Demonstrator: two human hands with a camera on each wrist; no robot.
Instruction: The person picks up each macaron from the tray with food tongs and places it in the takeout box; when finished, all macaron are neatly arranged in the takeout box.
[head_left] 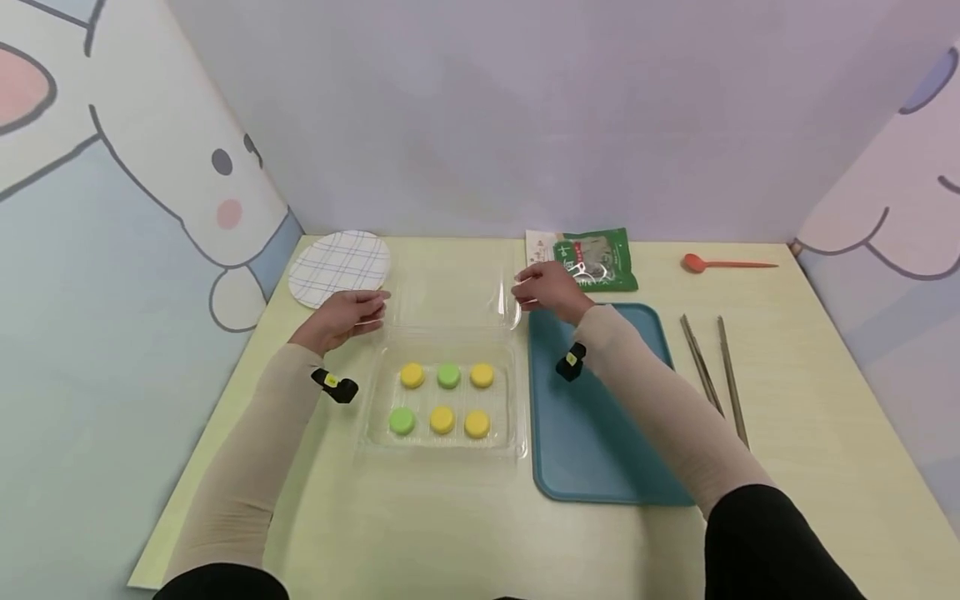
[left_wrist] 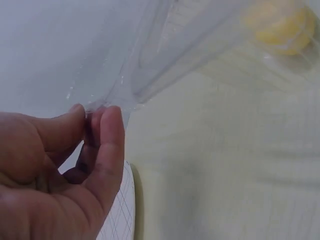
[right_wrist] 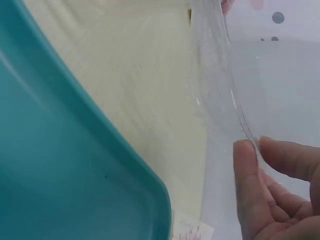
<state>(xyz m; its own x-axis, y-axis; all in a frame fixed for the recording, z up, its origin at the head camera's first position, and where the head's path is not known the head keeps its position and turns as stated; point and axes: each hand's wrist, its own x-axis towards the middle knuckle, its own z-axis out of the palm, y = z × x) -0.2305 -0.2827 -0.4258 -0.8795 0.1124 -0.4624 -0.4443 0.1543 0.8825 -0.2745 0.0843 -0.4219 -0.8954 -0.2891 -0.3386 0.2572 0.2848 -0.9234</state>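
A clear plastic box (head_left: 375, 442) lies on the table with its hinged lid (head_left: 453, 292) raised at the back. Several yellow and green round pieces (head_left: 442, 419), macaron-like, sit in two rows inside it. At the lid's left edge, my left hand (head_left: 342, 319) pinches the rim; the left wrist view shows thumb and fingers (left_wrist: 112, 135) meeting on the clear plastic. My right hand (head_left: 553, 290) pinches the lid's right edge between thumb and fingers (right_wrist: 246, 165). A yellow piece (left_wrist: 287, 30) shows blurred through the plastic in the left wrist view.
Right of the box lies a blue tray (head_left: 592, 450), partly under my right forearm. A checked plate (head_left: 337, 267) stands at the back left. Behind the tray is a green packet (head_left: 615, 262). An orange spoon (head_left: 727, 264) and metal chopsticks (head_left: 731, 375) lie at the right.
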